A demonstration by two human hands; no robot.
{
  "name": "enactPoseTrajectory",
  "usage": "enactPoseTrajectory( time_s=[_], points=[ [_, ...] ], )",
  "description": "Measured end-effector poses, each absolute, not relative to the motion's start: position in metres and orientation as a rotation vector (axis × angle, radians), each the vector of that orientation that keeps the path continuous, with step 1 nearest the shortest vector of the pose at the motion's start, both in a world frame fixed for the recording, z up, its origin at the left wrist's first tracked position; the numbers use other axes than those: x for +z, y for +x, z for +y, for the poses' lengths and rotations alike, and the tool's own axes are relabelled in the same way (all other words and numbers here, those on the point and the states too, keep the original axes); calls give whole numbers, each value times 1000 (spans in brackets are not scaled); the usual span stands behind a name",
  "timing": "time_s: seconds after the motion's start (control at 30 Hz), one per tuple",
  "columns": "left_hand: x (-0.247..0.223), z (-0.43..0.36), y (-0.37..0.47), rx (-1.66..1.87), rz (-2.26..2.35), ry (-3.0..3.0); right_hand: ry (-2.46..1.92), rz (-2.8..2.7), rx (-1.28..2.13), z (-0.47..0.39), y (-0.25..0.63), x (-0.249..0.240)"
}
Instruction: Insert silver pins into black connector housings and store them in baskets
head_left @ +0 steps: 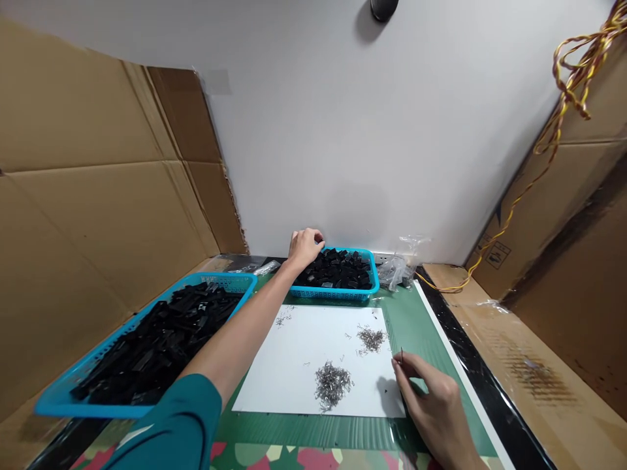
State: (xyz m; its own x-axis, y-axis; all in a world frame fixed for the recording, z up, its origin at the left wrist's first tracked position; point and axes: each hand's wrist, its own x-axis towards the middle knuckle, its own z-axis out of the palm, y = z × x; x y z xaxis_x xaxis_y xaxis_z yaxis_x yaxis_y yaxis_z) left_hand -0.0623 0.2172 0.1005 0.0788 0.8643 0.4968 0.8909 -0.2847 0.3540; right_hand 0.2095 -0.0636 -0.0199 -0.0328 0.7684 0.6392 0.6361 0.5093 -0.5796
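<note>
My left hand reaches over the back left corner of the far blue basket, which is filled with small black plastic parts. Its fingers are curled together, and whatever may be between them is hidden. Beside the right edge of a white sheet, my right hand pinches a thin, pointed stick-like piece between thumb and fingers, tip up. Two main piles of tiny metal pieces lie on the sheet: a front pile and a back right pile. A few more pieces are scattered at its back left.
A larger blue basket of long black parts stands on the left. Clear plastic bags lie right of the far basket. Cardboard walls flank the green mat; twisted yellow-brown wires hang on the right.
</note>
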Motion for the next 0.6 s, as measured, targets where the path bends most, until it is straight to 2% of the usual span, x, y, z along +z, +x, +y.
enactPoseTrajectory(
  time_s=[0.33, 0.6],
  points=[
    [90, 216, -76, -722, -1699, -2431, -1230, -1821, 229, -65, 210, -21],
    [92, 199, -82, -750, -1618, -2465, -1235, -1845, 225, -64, 210, -23]
  ],
)
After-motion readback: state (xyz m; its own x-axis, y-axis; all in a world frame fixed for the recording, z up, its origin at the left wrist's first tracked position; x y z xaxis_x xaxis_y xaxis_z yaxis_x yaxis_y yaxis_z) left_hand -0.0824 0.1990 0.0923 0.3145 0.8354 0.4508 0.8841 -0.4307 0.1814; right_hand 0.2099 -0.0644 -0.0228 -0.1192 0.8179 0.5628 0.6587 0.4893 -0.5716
